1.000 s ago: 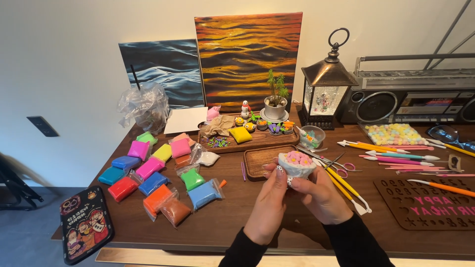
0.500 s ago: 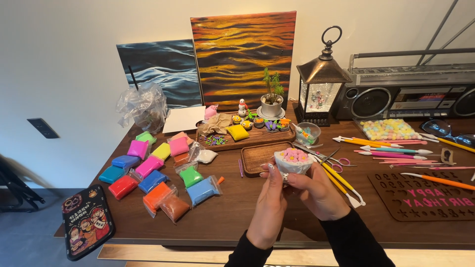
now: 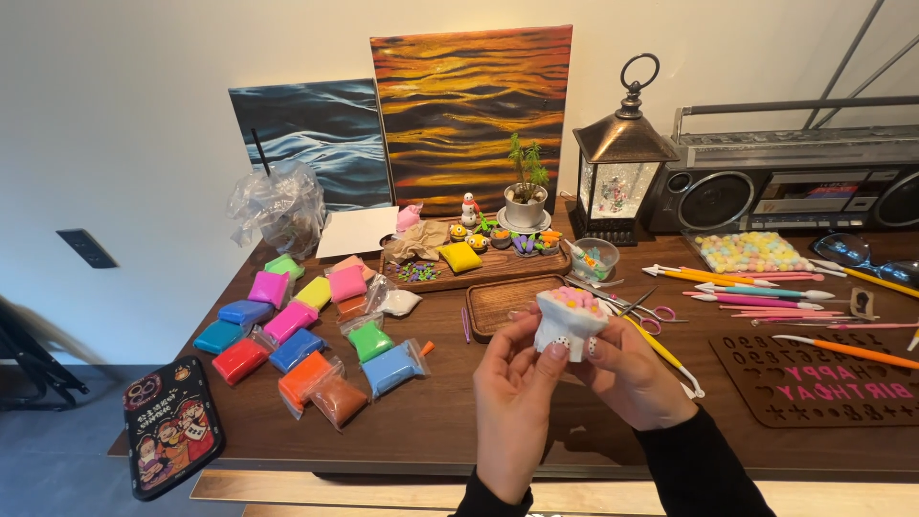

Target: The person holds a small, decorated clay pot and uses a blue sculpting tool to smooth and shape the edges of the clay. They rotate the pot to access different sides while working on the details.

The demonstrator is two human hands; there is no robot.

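Note:
Both my hands hold up a small white clay figure (image 3: 567,324) with a pink and yellow dotted top, above the dark wooden table (image 3: 431,421). My left hand (image 3: 514,402) grips its left side with thumb and fingers. My right hand (image 3: 632,375) supports its right side and bottom. Just behind the figure lies a small wooden tray (image 3: 500,303). Several modelling tools (image 3: 670,356) with yellow and white handles lie right of my hands.
Several coloured clay packets (image 3: 306,330) lie at the left. A longer wooden tray (image 3: 483,270) with small clay pieces, a potted plant (image 3: 526,196), a lantern (image 3: 620,168), a radio (image 3: 795,182), two paintings, a brown letter mould (image 3: 823,378) and a black tin (image 3: 172,423) surround them.
My hands have turned the clay figure a little and kept it raised. The view has shifted slightly; nothing on the table moved.

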